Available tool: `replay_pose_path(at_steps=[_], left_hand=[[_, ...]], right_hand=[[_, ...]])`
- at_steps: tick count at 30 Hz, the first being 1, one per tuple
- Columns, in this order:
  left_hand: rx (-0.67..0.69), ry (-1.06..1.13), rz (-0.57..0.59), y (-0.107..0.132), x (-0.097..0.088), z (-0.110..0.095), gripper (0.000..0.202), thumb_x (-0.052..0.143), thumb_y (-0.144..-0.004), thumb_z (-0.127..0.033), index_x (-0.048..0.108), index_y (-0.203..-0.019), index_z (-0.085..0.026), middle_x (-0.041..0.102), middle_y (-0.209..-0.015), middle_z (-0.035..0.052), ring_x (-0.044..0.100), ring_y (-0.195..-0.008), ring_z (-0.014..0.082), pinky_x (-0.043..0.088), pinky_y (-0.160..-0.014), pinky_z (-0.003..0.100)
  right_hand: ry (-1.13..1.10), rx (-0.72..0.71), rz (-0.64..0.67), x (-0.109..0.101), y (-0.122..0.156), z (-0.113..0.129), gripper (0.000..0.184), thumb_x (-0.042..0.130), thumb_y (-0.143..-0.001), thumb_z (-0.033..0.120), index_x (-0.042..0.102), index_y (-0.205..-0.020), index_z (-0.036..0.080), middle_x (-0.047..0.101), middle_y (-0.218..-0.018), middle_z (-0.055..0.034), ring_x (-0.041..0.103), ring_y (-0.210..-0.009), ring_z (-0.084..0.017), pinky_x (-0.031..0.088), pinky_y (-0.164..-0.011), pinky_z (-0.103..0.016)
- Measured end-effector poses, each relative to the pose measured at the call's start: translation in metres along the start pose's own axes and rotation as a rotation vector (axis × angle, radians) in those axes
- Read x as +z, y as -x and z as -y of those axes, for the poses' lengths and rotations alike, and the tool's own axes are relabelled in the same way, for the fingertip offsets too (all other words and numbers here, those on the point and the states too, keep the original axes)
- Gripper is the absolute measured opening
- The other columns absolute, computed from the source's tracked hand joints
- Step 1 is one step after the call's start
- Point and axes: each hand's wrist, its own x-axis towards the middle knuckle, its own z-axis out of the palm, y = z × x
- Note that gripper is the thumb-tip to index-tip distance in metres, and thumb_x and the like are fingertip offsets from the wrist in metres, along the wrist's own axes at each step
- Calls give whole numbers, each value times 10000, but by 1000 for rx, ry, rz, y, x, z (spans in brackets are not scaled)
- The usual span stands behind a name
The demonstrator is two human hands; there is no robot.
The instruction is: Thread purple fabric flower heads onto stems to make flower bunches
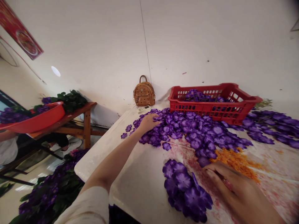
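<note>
- Right hand [238, 189]: curled, fingertips over loose orange fibres [235, 161]; whether it grips anything cannot be confirmed, as the view is poor.
- Stacked purple petals [187, 189]: just beside it, seemingly placed within reach.
- Left hand [148, 123]: arm extended, resting open on heaped purple petals [193, 133] atop the white surface [105, 155].
- Red plastic crate [215, 102]: beyond, holding purple blooms [195, 95].

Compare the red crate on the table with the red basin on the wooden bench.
The red crate is rectangular with slotted walls, while the red basin has smooth, solid sides and a rounded rim. The crate sits on the white table, while the basin sits tilted on the wooden bench. Both are red and hold purple flowers.
</note>
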Motion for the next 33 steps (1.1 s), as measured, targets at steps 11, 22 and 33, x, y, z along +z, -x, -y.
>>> replay_pose_path(at_steps=[11, 22, 33], left_hand=[[-161, 280, -96, -63, 15, 46, 152, 672, -851, -224, 764, -767, -137, 704, -686, 38, 642, -683, 186, 506, -712, 295], [-247, 615, 0, -24, -26, 39, 309, 837, -751, -418, 735, -806, -131, 668, -698, 26, 584, -598, 114, 482, -628, 255], [53, -53, 136, 64, -35, 36, 787, 926, -614, -401, 683, -1358, -316, 495, -1565, 129, 399, -1478, 413, 315, -1220, 570]], right_hand=[[49, -47, 71, 1, 7, -21, 298, 494, -1013, 414, 761, -957, 293, 808, -942, -27, 792, -798, -202, 634, -672, -247], [26, -34, 73, 1, 5, -12, 368, 467, -1009, 454, 778, -907, 284, 810, -896, -36, 788, -766, -218, 627, -641, -264], [8, -5, 2, 3, 2, -3, 379, 468, -985, 480, 749, -822, 282, 810, -845, -29, 785, -702, -221, 615, -591, -283]])
